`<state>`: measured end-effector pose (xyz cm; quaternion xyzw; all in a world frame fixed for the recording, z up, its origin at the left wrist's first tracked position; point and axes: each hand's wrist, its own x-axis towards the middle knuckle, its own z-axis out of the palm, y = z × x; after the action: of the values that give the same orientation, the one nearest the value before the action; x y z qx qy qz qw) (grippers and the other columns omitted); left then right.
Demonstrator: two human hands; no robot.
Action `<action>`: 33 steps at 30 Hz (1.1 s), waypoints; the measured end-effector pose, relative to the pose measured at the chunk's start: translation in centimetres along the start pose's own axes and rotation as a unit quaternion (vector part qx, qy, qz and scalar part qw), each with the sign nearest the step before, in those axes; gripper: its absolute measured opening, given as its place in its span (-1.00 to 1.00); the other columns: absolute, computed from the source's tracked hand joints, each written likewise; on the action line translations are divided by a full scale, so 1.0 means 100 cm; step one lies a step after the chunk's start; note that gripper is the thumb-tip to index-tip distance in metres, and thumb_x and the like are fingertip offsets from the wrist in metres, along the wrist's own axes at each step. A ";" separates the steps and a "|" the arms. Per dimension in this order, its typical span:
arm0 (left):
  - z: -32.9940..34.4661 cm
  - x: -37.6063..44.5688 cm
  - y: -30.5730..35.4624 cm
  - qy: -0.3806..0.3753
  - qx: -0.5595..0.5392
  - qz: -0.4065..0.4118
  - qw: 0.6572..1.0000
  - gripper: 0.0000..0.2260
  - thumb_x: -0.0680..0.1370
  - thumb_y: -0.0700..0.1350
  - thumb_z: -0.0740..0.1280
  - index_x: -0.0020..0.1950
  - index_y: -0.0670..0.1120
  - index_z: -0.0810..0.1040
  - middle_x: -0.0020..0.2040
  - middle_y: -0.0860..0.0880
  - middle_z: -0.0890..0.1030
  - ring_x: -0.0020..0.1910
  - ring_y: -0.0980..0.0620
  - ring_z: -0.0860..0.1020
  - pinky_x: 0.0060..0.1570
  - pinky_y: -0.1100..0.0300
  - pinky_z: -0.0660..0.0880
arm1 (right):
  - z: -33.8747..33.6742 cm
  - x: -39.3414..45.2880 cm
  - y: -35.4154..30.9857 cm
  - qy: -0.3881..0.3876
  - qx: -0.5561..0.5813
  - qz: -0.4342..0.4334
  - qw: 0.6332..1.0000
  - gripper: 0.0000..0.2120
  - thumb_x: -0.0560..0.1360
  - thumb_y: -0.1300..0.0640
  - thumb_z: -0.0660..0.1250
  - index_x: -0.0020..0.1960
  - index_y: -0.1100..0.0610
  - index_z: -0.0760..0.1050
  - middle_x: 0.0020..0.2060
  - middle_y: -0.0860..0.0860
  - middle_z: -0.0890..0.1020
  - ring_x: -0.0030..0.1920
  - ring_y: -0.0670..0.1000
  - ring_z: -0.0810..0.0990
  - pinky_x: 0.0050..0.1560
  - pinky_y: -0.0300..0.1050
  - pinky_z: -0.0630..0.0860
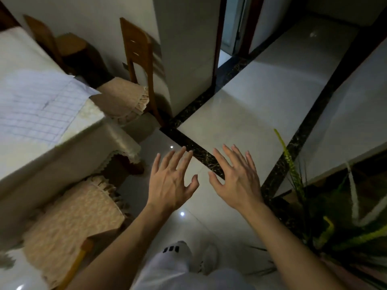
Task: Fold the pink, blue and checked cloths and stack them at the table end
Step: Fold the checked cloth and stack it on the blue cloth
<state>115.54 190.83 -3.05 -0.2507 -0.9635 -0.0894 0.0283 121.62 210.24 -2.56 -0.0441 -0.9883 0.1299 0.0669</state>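
Note:
The checked cloth (pixel 39 107), white with thin blue lines, lies flat on the corner of the table (pixel 88 120) at the left. No pink or blue cloth is in view. My left hand (pixel 170 181) and my right hand (pixel 235 177) are held out over the tiled floor, to the right of the table. Both have their fingers spread and hold nothing. Neither hand touches the cloth or the table.
A wooden chair (pixel 136 65) with a beige seat cover stands past the table corner by a white pillar (pixel 188 49). A second covered chair seat (pixel 73 218) is at lower left. A green plant (pixel 326 212) stands at right. Glossy floor tiles (pixel 251 105) lie ahead.

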 end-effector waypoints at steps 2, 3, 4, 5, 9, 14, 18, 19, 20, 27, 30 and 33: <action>-0.001 0.008 -0.005 0.005 0.001 -0.030 1.000 -0.38 0.56 0.31 0.02 0.58 0.10 0.17 0.56 0.01 0.27 0.55 -0.05 0.20 0.53 -0.18 0.08 | 0.001 0.020 0.001 -0.010 -0.001 -0.028 1.000 -0.36 0.57 -0.27 0.03 0.57 -0.02 0.22 0.54 0.08 0.30 0.57 0.11 0.19 0.55 0.24 0.11; -0.001 0.011 -0.008 0.010 0.001 -0.046 0.999 -0.39 0.56 0.31 0.02 0.57 0.09 0.19 0.55 0.00 0.28 0.54 -0.06 0.22 0.52 -0.19 0.10 | 0.002 0.030 0.000 -0.013 0.001 -0.042 0.999 -0.36 0.57 -0.27 0.03 0.57 -0.02 0.22 0.54 0.08 0.30 0.57 0.11 0.19 0.55 0.24 0.10; -0.003 0.014 -0.012 0.016 0.004 -0.060 0.998 -0.39 0.57 0.31 0.03 0.57 0.09 0.20 0.55 0.00 0.30 0.54 -0.06 0.23 0.51 -0.19 0.12 | 0.003 0.040 -0.001 -0.016 0.004 -0.056 0.998 -0.36 0.57 -0.27 0.03 0.57 -0.02 0.22 0.54 0.08 0.30 0.56 0.11 0.20 0.55 0.24 0.10; -0.004 0.016 -0.017 0.021 0.008 -0.073 0.997 -0.39 0.57 0.30 0.04 0.57 0.08 0.22 0.54 0.00 0.31 0.54 -0.07 0.24 0.50 -0.19 0.15 | 0.006 0.050 -0.004 -0.019 0.009 -0.069 0.997 -0.36 0.57 -0.27 0.03 0.57 -0.01 0.22 0.54 0.09 0.30 0.56 0.11 0.20 0.55 0.23 0.10; -0.012 0.022 -0.046 0.047 0.018 -0.130 0.990 -0.41 0.55 0.27 0.09 0.54 0.06 0.29 0.52 0.01 0.35 0.52 -0.05 0.28 0.49 -0.17 0.17 | 0.021 0.090 -0.026 -0.029 0.033 -0.124 0.991 -0.37 0.55 -0.24 0.05 0.55 -0.01 0.27 0.52 0.10 0.34 0.55 0.12 0.23 0.54 0.25 0.13; -0.009 0.030 -0.097 0.074 0.023 -0.200 0.977 -0.42 0.53 0.25 0.15 0.51 0.05 0.35 0.49 0.02 0.39 0.48 -0.05 0.33 0.47 -0.16 0.21 | 0.049 0.144 -0.070 -0.050 0.035 -0.191 0.980 -0.37 0.55 -0.24 0.09 0.56 -0.01 0.26 0.52 0.09 0.33 0.55 0.12 0.23 0.54 0.23 0.11; -0.006 0.051 -0.146 0.095 0.031 -0.244 0.965 -0.42 0.51 0.24 0.18 0.49 0.04 0.38 0.48 0.01 0.42 0.46 -0.05 0.37 0.45 -0.15 0.24 | 0.071 0.196 -0.104 -0.065 0.020 -0.237 0.969 -0.37 0.56 -0.25 0.11 0.57 -0.04 0.24 0.54 0.06 0.31 0.56 0.10 0.20 0.55 0.18 0.05; -0.006 0.058 -0.160 0.100 0.031 -0.253 0.962 -0.41 0.51 0.24 0.17 0.50 0.04 0.38 0.48 0.01 0.41 0.46 -0.05 0.36 0.45 -0.14 0.24 | 0.075 0.211 -0.113 -0.067 0.021 -0.249 0.966 -0.38 0.56 -0.25 0.10 0.57 -0.04 0.24 0.54 0.06 0.31 0.56 0.09 0.20 0.56 0.18 0.05; -0.007 0.065 -0.175 0.102 0.031 -0.260 0.960 -0.41 0.51 0.25 0.17 0.50 0.04 0.38 0.48 0.01 0.41 0.46 -0.05 0.36 0.46 -0.15 0.24 | 0.079 0.227 -0.123 -0.069 0.023 -0.261 0.963 -0.37 0.56 -0.25 0.08 0.57 -0.03 0.24 0.54 0.06 0.31 0.57 0.09 0.20 0.56 0.19 0.06; -0.017 0.102 -0.276 0.132 0.034 -0.313 0.940 -0.41 0.49 0.22 0.22 0.49 0.02 0.40 0.48 0.00 0.41 0.46 -0.05 0.37 0.46 -0.15 0.24 | 0.105 0.331 -0.208 -0.082 0.022 -0.320 0.943 -0.38 0.56 -0.24 0.09 0.56 -0.02 0.26 0.53 0.06 0.32 0.57 0.08 0.18 0.56 0.21 0.09; -0.019 0.111 -0.312 0.142 0.033 -0.343 0.928 -0.41 0.47 0.21 0.26 0.48 0.04 0.41 0.48 0.02 0.42 0.45 -0.04 0.37 0.47 -0.12 0.21 | 0.118 0.364 -0.241 -0.080 0.037 -0.343 0.935 -0.38 0.55 -0.23 0.11 0.54 0.00 0.30 0.52 0.08 0.34 0.56 0.09 0.21 0.55 0.21 0.10; -0.023 0.114 -0.338 0.126 0.041 -0.368 0.920 -0.41 0.49 0.23 0.23 0.49 0.04 0.39 0.50 0.02 0.39 0.47 -0.04 0.34 0.49 -0.11 0.18 | 0.129 0.387 -0.269 -0.083 0.042 -0.360 0.928 -0.39 0.55 -0.22 0.11 0.53 0.02 0.31 0.51 0.10 0.36 0.55 0.11 0.23 0.55 0.22 0.10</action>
<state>89.13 166.81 -5.02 0.1367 -0.9790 -0.0848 0.1249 79.69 185.17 -3.14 0.3280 -0.9336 0.1415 0.0289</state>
